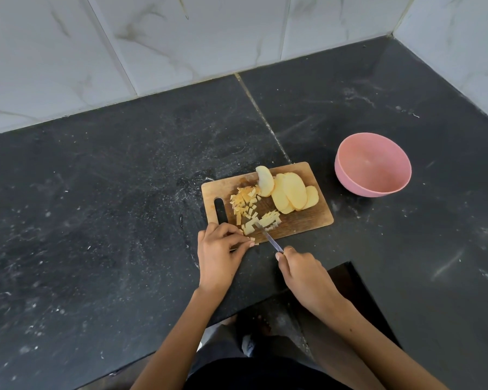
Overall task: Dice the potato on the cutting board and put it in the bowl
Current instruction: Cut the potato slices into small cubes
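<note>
Wooden cutting board [302, 220] sits on the dark counter [96, 192], and the potato is all on it. Big potato slices [292, 194] lean together at its far side. Small potato bits [247, 211] lie near the slot. Your right hand [303, 275] is curled round the knife [266, 237], and its tip rests in the bits. Your left hand [219, 253] has bent fingers pressing on bits at the near edge. The pink bowl [373, 164] stands apart on the right with nothing inside.
</note>
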`<state>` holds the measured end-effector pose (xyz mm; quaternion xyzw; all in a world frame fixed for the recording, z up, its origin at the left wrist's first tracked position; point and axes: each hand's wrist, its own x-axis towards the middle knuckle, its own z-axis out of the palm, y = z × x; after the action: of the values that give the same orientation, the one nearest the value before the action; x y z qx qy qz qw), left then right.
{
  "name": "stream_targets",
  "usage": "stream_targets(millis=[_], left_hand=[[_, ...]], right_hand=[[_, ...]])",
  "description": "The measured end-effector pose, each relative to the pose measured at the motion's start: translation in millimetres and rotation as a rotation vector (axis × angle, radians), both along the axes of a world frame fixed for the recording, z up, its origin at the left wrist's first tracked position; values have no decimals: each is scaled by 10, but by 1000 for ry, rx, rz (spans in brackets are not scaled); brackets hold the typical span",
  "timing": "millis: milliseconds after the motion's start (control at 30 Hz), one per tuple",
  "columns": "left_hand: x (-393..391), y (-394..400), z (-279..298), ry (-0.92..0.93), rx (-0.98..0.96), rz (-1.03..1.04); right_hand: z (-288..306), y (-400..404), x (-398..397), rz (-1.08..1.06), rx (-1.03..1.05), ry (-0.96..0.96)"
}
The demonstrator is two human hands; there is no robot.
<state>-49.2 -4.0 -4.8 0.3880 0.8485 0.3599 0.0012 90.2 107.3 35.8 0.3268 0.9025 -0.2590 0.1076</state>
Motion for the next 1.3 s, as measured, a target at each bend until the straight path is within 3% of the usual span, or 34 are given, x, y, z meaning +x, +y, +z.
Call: stream_targets(millis=[167,433,1300], left_hand=[[-6,13,28,-113,-30,75],[44,119,90,-140,-48,184],[21,150,70,-50,-56,172]], right_hand=[[-21,-32,-91,13,-2,-16],[-45,-84,-141,16,3,-18],[-52,-90,-43,72,89,-135]])
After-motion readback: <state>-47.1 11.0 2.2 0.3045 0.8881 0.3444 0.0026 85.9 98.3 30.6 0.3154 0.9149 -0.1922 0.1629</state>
